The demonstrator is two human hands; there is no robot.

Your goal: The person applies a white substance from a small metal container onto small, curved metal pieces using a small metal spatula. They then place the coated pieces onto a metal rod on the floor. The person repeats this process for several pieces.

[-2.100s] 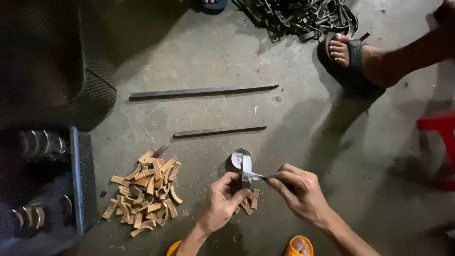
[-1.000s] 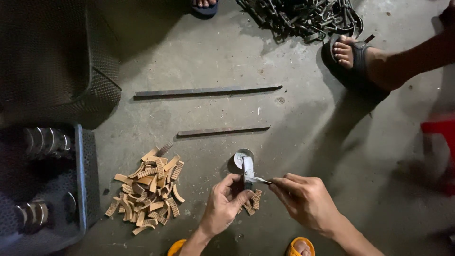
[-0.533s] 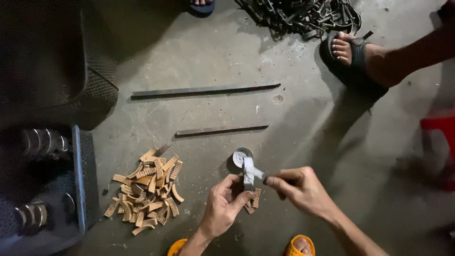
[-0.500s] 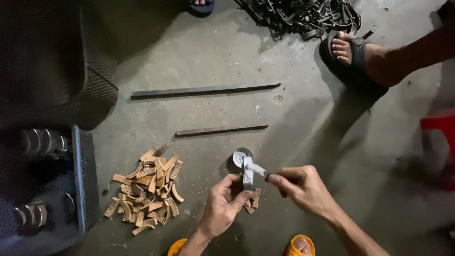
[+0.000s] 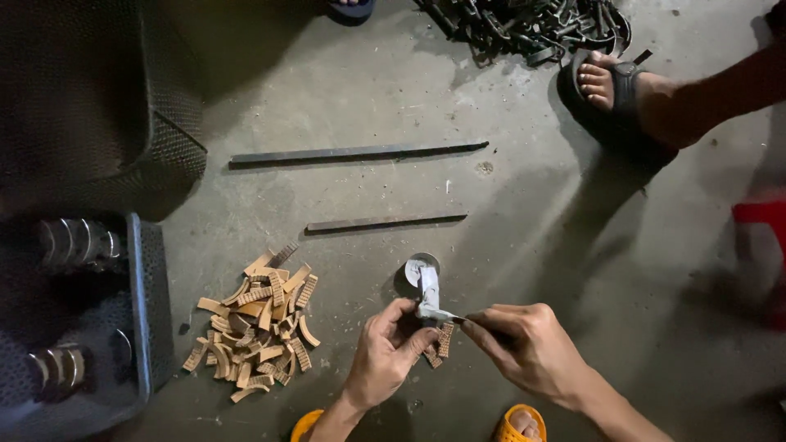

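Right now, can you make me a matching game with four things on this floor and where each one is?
Things:
1. pile of tan curved pieces
2. long metal bar
3. heap of dark metal parts
4. grey crate

Places:
A. top edge, near a sandalled foot
B. far left, with shiny metal cylinders inside
C. left of the hands
D. farthest from the hands of two bars

Pairs: 1-C, 2-D, 3-A, 4-B

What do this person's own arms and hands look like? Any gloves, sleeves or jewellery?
Both hands are bare: no gloves on the left hand or the right hand. No ring, watch or bracelet shows. The forearms are bare as far as the picture's bottom edge, so no sleeves are in view. The fingernails look short, though dim light hides finer detail.
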